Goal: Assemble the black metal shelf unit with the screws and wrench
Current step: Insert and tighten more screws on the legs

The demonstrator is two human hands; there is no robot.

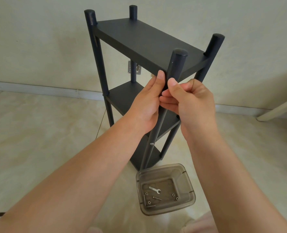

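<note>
Both hands, left (149,105) and right (188,100), curled round the near post (174,68) under the top shelf (147,41). Unit (119,98) upright on floor, three shelves mounted. Wrench (154,190) and spare screws (157,198) unused in tray (188,187); likely fastening left.

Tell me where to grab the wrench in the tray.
Pinch the wrench at mid-handle, coming straight down from above. It lies flat on the floor of the tray, whose walls block a sideways approach. The handle is bare, with the nearest screws lying apart.
</note>
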